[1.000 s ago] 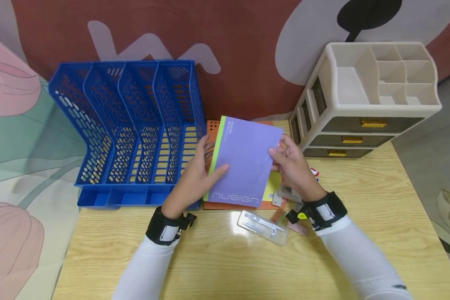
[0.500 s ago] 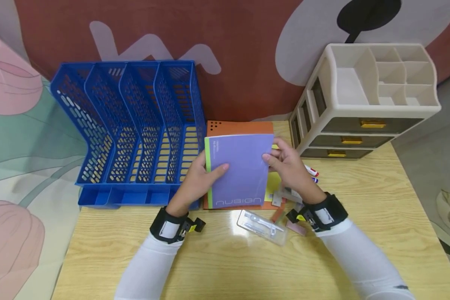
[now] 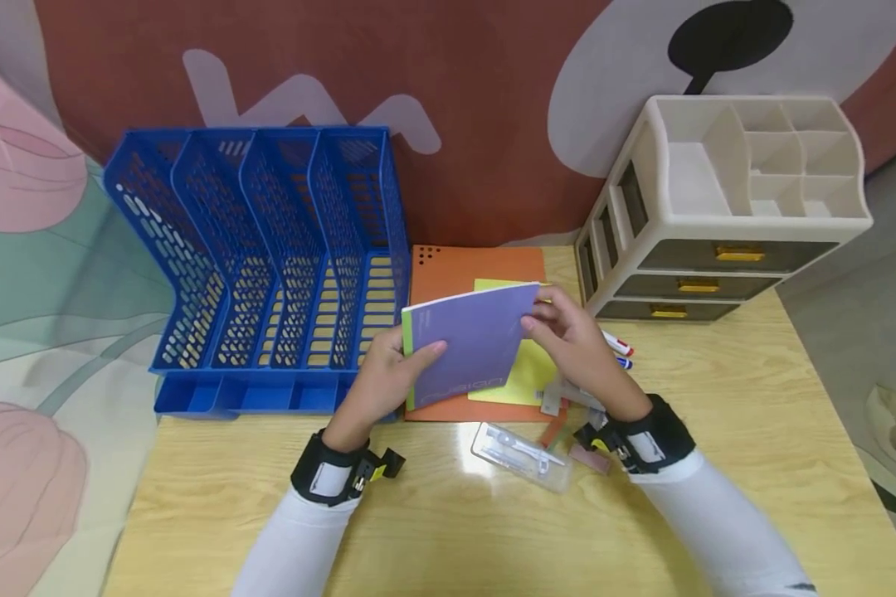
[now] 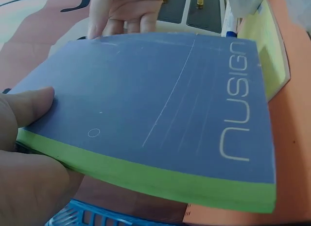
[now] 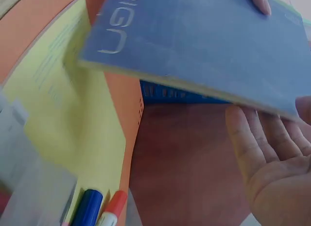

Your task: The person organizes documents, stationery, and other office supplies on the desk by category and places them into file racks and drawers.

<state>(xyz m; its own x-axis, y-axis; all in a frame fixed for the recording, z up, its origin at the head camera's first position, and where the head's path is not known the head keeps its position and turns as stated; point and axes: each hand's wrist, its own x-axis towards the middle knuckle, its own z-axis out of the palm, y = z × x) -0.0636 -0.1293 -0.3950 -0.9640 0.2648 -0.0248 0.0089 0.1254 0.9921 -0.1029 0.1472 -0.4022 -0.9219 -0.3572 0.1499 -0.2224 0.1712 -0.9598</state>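
Note:
A purple notebook (image 3: pixel 466 344) with a green spine strip is held tilted above an orange folder (image 3: pixel 448 269) and a yellow booklet (image 3: pixel 526 373). My left hand (image 3: pixel 392 369) grips its spine side, thumb on the cover and fingers hidden behind. In the left wrist view the notebook (image 4: pixel 155 104) shows its lettered cover and that thumb near the spine. My right hand (image 3: pixel 571 348) pinches the opposite edge, thumb on the front. The right wrist view shows the right hand's fingers (image 5: pixel 272 133) beneath the notebook's page edge.
A blue file rack (image 3: pixel 269 265) stands at the left. A white drawer organizer (image 3: pixel 747 207) stands at the back right. A clear case with a compass (image 3: pixel 523 456) lies in front, near a pink eraser-like block (image 3: pixel 590 458). Red and blue markers (image 3: pixel 618 352) lie beside the right hand.
Both hands have lowered the notebook a little and moved it left. Its top has tipped toward the head camera, so the cover looks foreshortened and more of the yellow booklet shows.

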